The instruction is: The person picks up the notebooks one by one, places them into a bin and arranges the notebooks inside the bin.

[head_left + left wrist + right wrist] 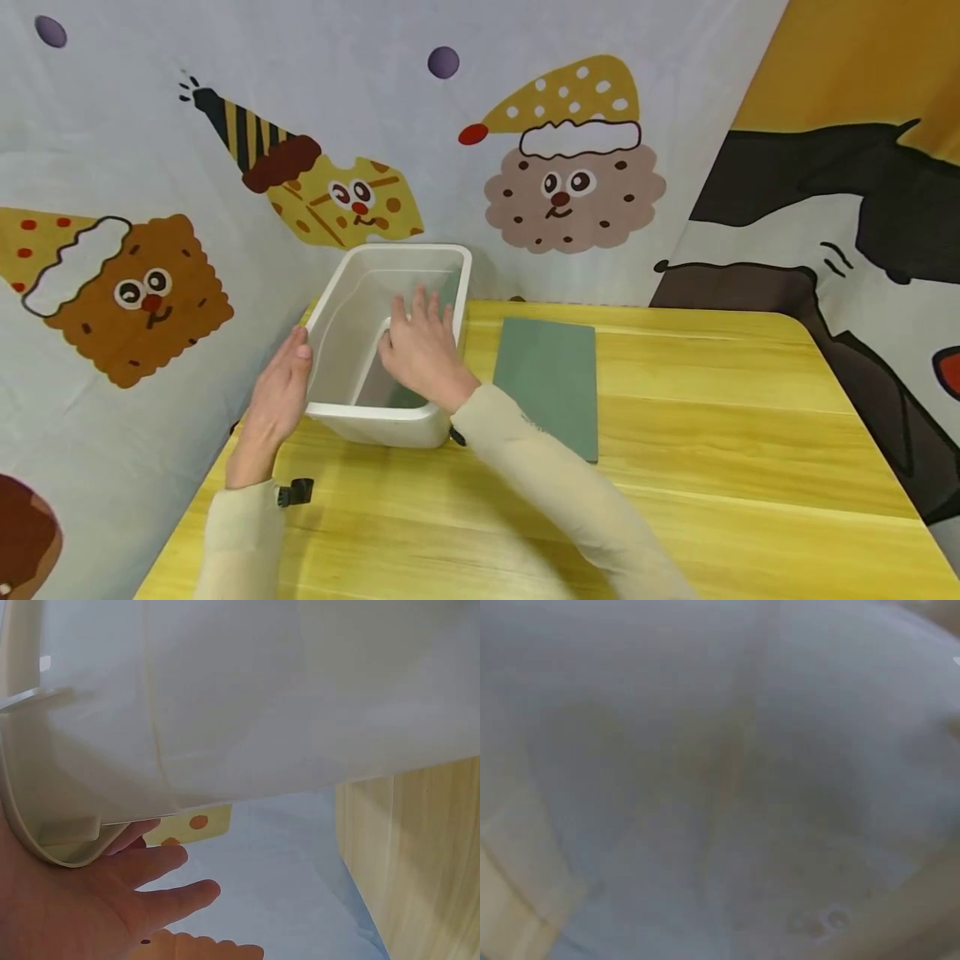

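A white plastic bin (390, 412) stands at the back left of the wooden table. My left hand (276, 392) lies against its left rim, fingers straight; the left wrist view shows the same hand (142, 900) with fingers extended beside the lip. Over the opening reaches my right hand (423, 346), fingers spread and nothing visible in its grasp. Inside the bin, a dark green panel (450, 290) shows along the right wall, partly hidden by that hand. Just right of the bin, a flat green rectangular board (551, 375) lies on the table. The right wrist view is blurred.
The yellow wood-grain table (720, 433) extends to the right and front. A pale cloth (420, 108) printed with cartoon biscuits hangs behind and to the left, close to the bin's back. A small black strap end (296, 492) sticks out at the left wrist.
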`<move>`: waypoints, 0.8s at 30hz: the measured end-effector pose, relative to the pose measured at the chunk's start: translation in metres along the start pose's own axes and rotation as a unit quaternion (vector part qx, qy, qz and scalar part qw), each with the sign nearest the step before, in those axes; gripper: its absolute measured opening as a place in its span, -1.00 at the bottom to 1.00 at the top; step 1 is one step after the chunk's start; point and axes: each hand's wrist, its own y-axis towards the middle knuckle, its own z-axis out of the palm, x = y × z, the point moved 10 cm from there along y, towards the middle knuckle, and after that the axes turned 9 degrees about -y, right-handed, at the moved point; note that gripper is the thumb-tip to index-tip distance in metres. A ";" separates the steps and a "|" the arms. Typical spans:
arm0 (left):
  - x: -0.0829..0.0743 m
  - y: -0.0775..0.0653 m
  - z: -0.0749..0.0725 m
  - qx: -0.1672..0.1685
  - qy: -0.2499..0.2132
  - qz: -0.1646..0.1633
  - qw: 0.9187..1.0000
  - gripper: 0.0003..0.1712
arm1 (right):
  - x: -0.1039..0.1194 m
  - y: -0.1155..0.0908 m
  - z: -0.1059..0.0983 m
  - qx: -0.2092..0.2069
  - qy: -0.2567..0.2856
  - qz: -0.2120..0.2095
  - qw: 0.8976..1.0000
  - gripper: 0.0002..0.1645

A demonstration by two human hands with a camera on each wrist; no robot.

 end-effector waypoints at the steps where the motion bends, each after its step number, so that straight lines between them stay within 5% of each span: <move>1: -0.001 0.000 0.000 -0.002 0.001 0.002 1.000 -0.19 | 0.000 -0.002 -0.003 -0.022 -0.027 -0.006 0.999 -0.32; 5: -0.002 -0.001 -0.001 -0.008 0.003 0.003 1.000 -0.20 | -0.008 -0.010 -0.014 -0.066 -0.093 -0.016 0.993 -0.38; 9: -0.002 -0.001 0.001 -0.006 0.007 0.000 1.000 -0.21 | -0.024 -0.025 -0.018 -0.074 -0.092 -0.038 0.992 -0.40; 18: -0.002 -0.001 0.003 0.027 0.050 -0.008 0.998 -0.16 | -0.074 -0.056 -0.007 -0.057 0.113 -0.048 0.991 -0.26; 24: -0.008 0.001 0.002 0.029 0.095 0.005 0.995 -0.14 | -0.085 -0.068 0.005 -0.047 0.168 -0.066 0.983 -0.23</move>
